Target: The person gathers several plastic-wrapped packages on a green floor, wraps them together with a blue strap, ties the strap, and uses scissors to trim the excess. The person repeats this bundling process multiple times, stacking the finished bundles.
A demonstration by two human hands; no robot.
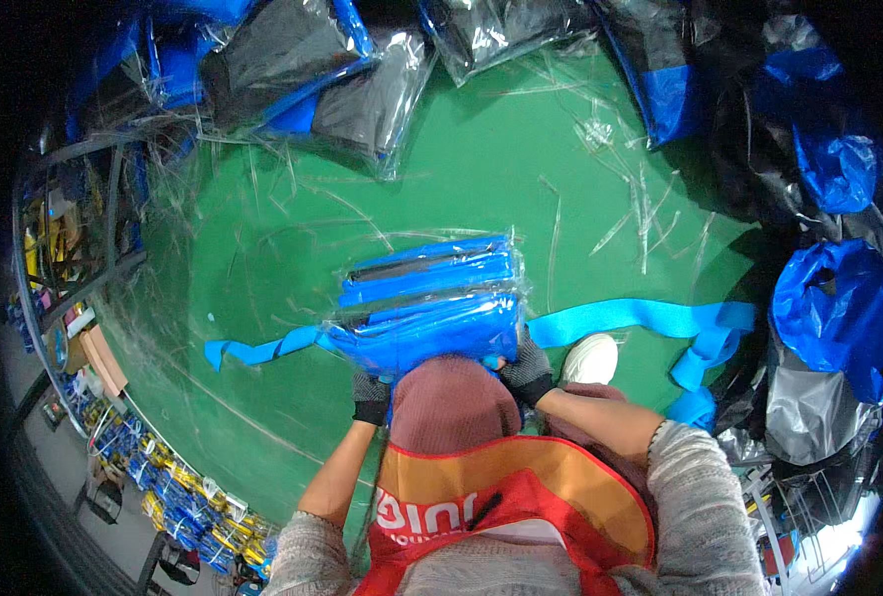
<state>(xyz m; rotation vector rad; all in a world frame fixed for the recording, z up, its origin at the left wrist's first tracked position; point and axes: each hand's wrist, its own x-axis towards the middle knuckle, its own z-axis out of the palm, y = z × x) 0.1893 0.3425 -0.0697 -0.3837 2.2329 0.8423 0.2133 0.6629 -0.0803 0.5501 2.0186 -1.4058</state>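
A stack of flat blue and black items in clear plastic bags (pixel 431 293) lies on the green floor (pixel 262 258) in front of my knee. A wide blue strap (pixel 640 316) runs under the stack and sticks out on both sides. My left hand (pixel 370 397), in a dark glove, grips the stack's near left corner. My right hand (pixel 528 372), also gloved, clasps the near right corner. My bent knee in mauve trousers (pixel 453 402) hides the near edge of the stack between the hands.
More bagged blue and black items (pixel 312 70) are piled along the far edge and at the right (pixel 829 298). Loose clear plastic strips (pixel 640 214) litter the floor. My white shoe (pixel 590 358) rests beside the strap. Shelving with goods (pixel 74 258) stands at the left.
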